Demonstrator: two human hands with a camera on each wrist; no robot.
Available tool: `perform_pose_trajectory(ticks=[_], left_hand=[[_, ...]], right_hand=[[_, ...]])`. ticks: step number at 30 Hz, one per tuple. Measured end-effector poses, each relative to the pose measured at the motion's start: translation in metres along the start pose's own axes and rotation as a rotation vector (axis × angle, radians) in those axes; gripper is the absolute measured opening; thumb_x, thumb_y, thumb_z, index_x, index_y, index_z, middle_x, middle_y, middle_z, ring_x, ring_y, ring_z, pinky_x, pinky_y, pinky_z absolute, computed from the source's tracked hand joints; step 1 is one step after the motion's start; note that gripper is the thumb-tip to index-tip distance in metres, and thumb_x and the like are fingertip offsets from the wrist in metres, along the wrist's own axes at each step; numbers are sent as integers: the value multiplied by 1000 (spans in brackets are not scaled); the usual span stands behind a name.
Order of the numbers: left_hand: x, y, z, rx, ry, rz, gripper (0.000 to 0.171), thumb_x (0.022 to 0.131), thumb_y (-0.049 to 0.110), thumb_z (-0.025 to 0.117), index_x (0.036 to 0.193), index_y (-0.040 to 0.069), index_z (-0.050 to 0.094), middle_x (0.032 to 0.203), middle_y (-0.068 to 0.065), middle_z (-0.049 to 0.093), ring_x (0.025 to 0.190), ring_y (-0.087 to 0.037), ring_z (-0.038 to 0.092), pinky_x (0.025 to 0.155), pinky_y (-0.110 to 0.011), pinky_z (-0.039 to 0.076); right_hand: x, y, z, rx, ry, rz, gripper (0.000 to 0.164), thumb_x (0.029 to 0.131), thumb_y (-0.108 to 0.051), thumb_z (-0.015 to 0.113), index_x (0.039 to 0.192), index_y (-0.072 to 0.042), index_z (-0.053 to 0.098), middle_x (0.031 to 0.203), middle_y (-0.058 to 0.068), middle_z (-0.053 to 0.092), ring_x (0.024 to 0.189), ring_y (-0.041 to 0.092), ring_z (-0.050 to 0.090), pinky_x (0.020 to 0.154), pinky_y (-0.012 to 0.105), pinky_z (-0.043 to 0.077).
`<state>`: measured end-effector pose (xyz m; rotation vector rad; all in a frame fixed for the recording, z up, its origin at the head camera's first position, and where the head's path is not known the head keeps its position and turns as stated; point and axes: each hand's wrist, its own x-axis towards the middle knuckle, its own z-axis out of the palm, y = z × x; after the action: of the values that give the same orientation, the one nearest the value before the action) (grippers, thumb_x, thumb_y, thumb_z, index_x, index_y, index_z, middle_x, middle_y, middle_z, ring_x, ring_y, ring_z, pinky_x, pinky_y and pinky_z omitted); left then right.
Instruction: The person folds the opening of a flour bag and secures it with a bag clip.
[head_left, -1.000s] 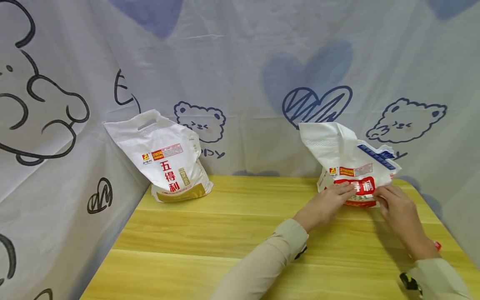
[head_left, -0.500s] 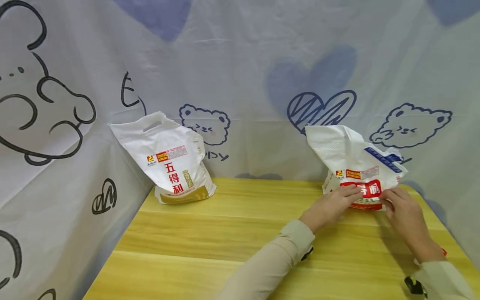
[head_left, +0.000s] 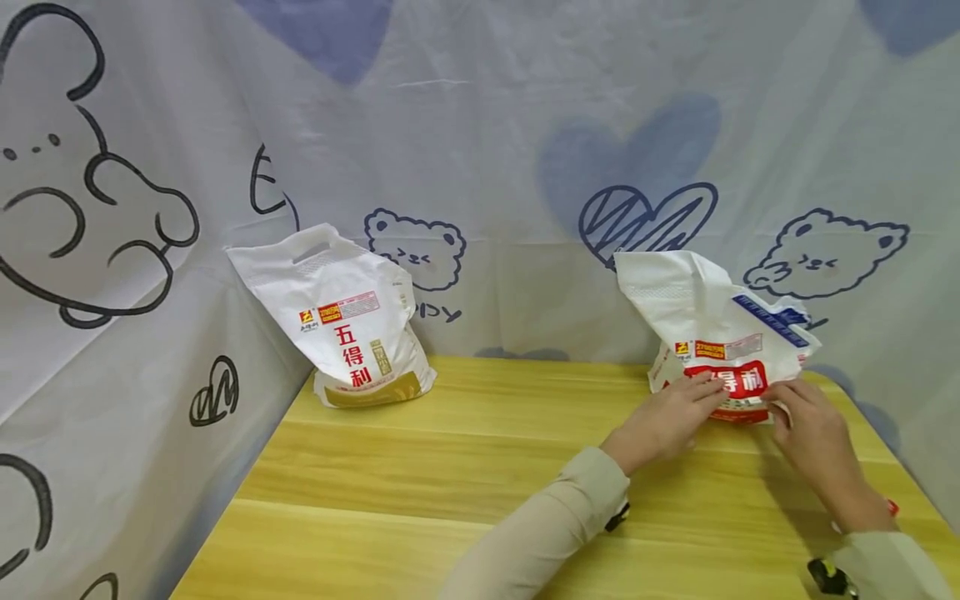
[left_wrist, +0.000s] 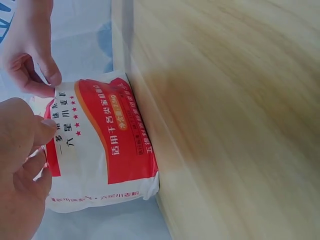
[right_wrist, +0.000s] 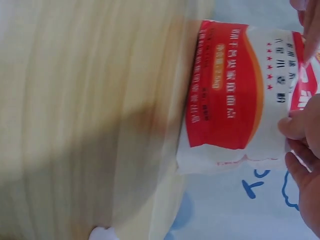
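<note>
A small flour bag [head_left: 750,379] with a red label stands at the table's back right, leaning on a white handled flour bag [head_left: 660,287]. My left hand [head_left: 663,417] holds the small bag's front at its left side, fingers over the red label. Opposite it, my right hand [head_left: 813,429] pinches the front at the right side. In the left wrist view, the bag's lower red panel [left_wrist: 117,130] faces out, and my left thumb and curled fingers lie at its fold. The right wrist view shows my right thumb and fingers [right_wrist: 295,127] on the bag's edge.
Another white handled flour bag [head_left: 367,333] leans at the table's back left. The wooden table [head_left: 450,467] meets a printed cloth [head_left: 510,167] behind and at the sides. A small red-and-white object [head_left: 892,507] lies partly hidden beside my right wrist.
The head view has shifted slightly, so everything appears a little further right and lower. Both hands stay on the small flour bag, which shows little change.
</note>
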<state>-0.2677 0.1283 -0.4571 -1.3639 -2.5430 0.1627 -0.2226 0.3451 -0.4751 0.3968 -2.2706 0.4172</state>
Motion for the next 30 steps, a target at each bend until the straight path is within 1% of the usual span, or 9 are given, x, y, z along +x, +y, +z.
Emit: perform_pose_trajectory(ticks=[4,6,10,15,18,22,26,30], left_hand=[[-6,-1,3,11,35,22,66,100,27,65,159,19,37,167,4,29,154,-13,22,123,-26,8],[-9,-3,5,6,68,34,63,100,25,63,158,19,39,165,4,32,153,-14,24,123,-27,9],[-17,-7,6,-6,128,45,59,101,21,61,156,18,42,162,3,38,151,-14,29,124,-28,10],[-29,-12,5,-40,169,25,52,105,23,55,155,18,45,159,3,44,148,-14,35,123,-26,10],[-37,-15,6,-71,196,17,46,106,23,54,151,17,51,155,2,50,144,-13,42,122,-25,13],[-52,-22,9,-106,242,4,39,104,20,57,143,15,61,147,0,57,137,-13,50,119,-22,23],[-66,-31,9,-149,301,-22,35,102,17,60,137,14,65,142,-1,61,132,-14,55,116,-20,29],[-81,-40,6,-170,374,-49,32,101,16,62,133,15,67,139,0,63,128,-14,57,114,-20,32]], right_hand=[[0,-4,-4,-17,-69,78,28,71,20,70,95,6,66,105,28,63,99,49,57,81,66,47],[0,-6,-6,-20,-100,108,27,72,18,70,97,7,67,107,30,62,101,51,56,82,68,46],[1,-10,-8,-15,-129,132,26,75,15,69,99,6,67,110,31,62,101,53,57,81,69,45],[4,-17,-10,-4,-157,163,26,79,13,69,103,6,67,113,33,62,101,57,57,82,70,44],[5,-20,-9,9,-157,178,25,81,9,73,105,5,68,112,33,63,101,57,58,84,71,43],[6,-27,-9,35,-159,206,27,83,5,76,108,5,68,114,33,62,104,56,56,87,71,41],[7,-34,-11,53,-172,242,30,85,3,76,113,5,67,119,33,60,110,56,54,89,73,40],[10,-43,-12,80,-138,247,31,86,1,76,115,4,67,122,31,59,112,55,53,90,74,40]])
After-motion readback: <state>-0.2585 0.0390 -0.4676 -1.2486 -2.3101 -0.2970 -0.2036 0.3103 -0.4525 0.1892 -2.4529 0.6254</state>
